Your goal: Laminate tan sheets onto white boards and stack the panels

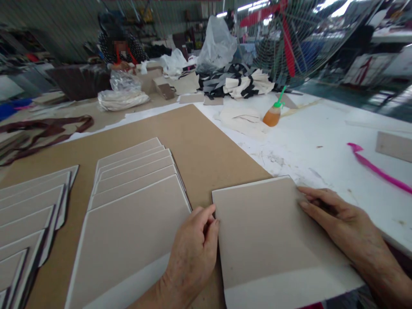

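A beige rectangular panel (264,231) with pale edging lies in front of me at the table's near right. My left hand (196,246) pinches its left edge between thumb and fingers. At the opposite edge, my right hand (341,223) grips the panel's upper right side, its thumb on top. Left of my left hand, several similar panels (128,231) overlap in a fanned row. Farther left lies a second fanned stack of panels (28,219), partly cut off by the frame. Brown board (199,141) lies beneath them.
On the white tabletop (322,146) stand a glue bottle (273,113) with a green nozzle and a pink strip (380,169). Behind are black and cream fabric pieces (231,81), plastic bags (215,43) and a large fan (286,38). Another person (119,43) sits across the table; brown straps (45,133) lie left.
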Available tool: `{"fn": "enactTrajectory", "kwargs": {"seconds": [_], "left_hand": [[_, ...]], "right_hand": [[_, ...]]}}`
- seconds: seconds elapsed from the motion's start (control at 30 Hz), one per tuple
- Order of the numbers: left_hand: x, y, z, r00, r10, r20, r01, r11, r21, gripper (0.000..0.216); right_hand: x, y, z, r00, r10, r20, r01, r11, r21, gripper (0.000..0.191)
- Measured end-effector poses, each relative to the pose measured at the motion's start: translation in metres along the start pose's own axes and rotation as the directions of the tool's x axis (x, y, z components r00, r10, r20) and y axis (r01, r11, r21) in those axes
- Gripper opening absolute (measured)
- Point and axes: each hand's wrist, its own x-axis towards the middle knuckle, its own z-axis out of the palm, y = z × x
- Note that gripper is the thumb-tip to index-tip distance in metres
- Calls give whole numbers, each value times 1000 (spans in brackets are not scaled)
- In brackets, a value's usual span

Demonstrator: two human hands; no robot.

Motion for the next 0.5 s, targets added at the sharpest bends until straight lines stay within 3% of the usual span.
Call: {"fn": "enactTrajectory", "kwargs": {"seconds": [0.3,0.5], "left_hand": [[2,-12,-1,998,71,-2,-70,995,78,29],[3,-14,-1,996,85,-5,-84,991,105,30]], "right_hand": [[3,7,1,999,-17,48,12,995,98,43],[5,5,2,996,-52,76,49,998,50,38]]}}
